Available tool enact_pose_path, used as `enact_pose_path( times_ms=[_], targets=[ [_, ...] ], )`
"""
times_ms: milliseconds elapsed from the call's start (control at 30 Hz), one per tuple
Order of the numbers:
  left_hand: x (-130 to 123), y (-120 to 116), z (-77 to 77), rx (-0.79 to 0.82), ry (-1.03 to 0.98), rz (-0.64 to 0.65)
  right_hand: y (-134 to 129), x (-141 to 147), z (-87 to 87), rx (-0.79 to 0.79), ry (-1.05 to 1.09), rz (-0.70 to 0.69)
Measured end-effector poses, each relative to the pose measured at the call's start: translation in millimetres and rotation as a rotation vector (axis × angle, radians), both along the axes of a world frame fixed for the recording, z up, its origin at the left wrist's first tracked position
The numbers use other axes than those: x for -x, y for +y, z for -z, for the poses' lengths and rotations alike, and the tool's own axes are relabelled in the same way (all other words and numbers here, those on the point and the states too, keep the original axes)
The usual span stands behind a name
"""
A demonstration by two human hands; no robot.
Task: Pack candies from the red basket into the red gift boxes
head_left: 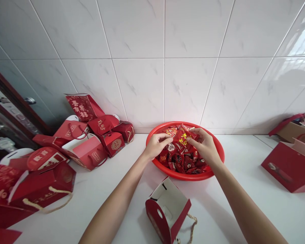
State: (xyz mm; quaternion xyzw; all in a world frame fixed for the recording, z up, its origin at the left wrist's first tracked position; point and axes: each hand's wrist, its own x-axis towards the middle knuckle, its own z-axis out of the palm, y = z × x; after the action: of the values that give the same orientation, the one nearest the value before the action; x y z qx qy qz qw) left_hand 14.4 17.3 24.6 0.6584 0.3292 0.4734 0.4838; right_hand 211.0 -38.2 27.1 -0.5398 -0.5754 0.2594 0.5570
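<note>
Between both hands, above a red plastic basket [220,152], is a red wrapped packet [181,136] with yellow characters. My left hand [156,145] pinches its left edge with thumb and fingertips. On the packet's right side, my right hand [204,144] grips it, thumb in front and fingers behind. Several small red wrapped packets [179,162] fill the basket beneath. Nearer to me stands an open red gift box [167,206] with a white inside and a rope handle [193,223]; neither hand touches it.
Several red gift boxes [85,150] are heaped at the left, beside a dark-framed door or window [15,98]. At the right stands a red bag-like box [289,166], with a cardboard box [292,130] behind it. A white tiled wall [139,88] rises behind the white surface [124,169].
</note>
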Motion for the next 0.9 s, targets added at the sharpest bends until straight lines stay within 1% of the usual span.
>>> enact_pose_path(
  times_ms=[233, 300, 400, 467, 667, 733, 900],
  targets=[
    [-0.2, -1.8, -0.9, 0.022, -0.018, 0.022, -0.6, 1.4, -1.0, -0.028, 0.009, -0.002],
    [-0.2, -1.6, -0.6, 0.018, -0.023, 0.007, -2.5, 2.0, -2.9, 0.008, 0.040, -0.011],
    [0.1, -0.7, 0.2, -0.005, -0.033, -0.041, -5.2, 2.2, -5.1, 0.117, 0.112, -0.080],
    [0.2, -0.2, 0.5, 0.003, -0.051, -0.054, -5.5, 1.3, -5.1, 0.156, 0.145, -0.148],
    [0.0, 0.1, 0.1, 0.094, -0.123, -0.022, -1.9, -2.2, -1.5, 0.137, 0.254, -0.291],
    [0.3, 0.4, 0.3, 0.109, -0.139, -0.019, -1.5, -2.5, -1.1, 0.142, 0.256, -0.305],
    [-0.1, 0.5, 0.7, 0.110, -0.141, -0.009, -2.7, -1.7, -1.3, 0.209, 0.232, -0.290]
  ],
)
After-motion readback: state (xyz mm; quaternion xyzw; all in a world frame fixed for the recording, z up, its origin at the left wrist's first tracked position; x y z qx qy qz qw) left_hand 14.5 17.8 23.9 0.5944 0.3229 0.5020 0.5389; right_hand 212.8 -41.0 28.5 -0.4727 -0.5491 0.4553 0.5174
